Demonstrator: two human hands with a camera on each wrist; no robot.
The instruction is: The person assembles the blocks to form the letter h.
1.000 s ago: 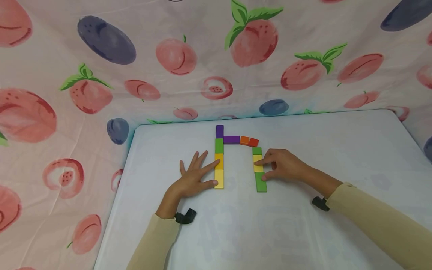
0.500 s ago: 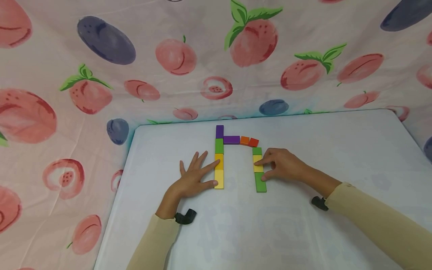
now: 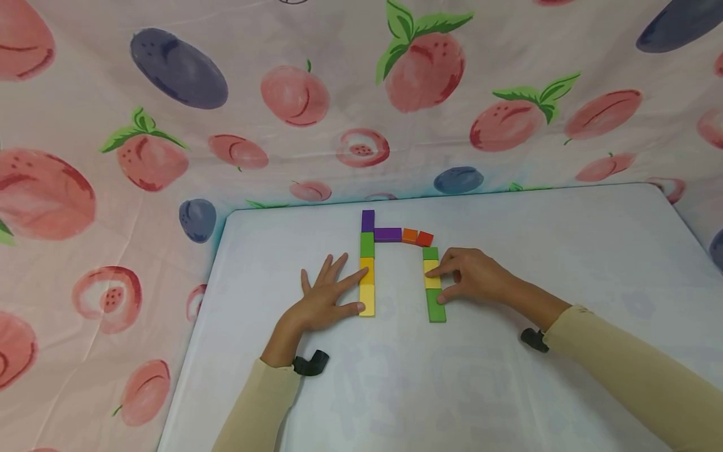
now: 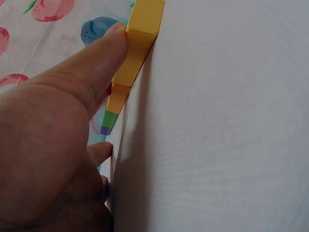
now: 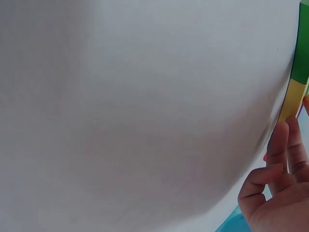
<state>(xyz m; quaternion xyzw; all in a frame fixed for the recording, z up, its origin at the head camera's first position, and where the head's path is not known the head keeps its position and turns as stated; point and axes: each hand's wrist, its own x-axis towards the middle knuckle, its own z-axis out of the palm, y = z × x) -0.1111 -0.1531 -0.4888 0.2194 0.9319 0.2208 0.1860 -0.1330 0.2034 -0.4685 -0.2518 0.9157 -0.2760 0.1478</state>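
Note:
Flat coloured blocks lie on the white table in two columns joined by a top row. My left hand [image 3: 322,304] is spread, its index fingertip on the orange-yellow block [image 3: 366,279] and its thumb on the yellow block [image 3: 369,295] below. Above these in line are a green block [image 3: 366,245] and a purple block [image 3: 368,220]. My right hand [image 3: 480,276] touches the right column, index fingertip on its yellow block [image 3: 431,266] and thumb at the edge of the long green block [image 3: 435,312]. A small green block [image 3: 430,253] tops that column.
Between the columns' tops run a purple block [image 3: 388,235], an orange block [image 3: 409,235] and a tilted red block [image 3: 425,238]. A fruit-print cloth [image 3: 361,94] hangs behind the white table [image 3: 373,389] and along its left side. Dark wrist cameras [image 3: 311,363] sit by both sleeves.
The lower end of the long green block has shifted very slightly left with my right hand. My left hand and the other blocks have stayed in place.

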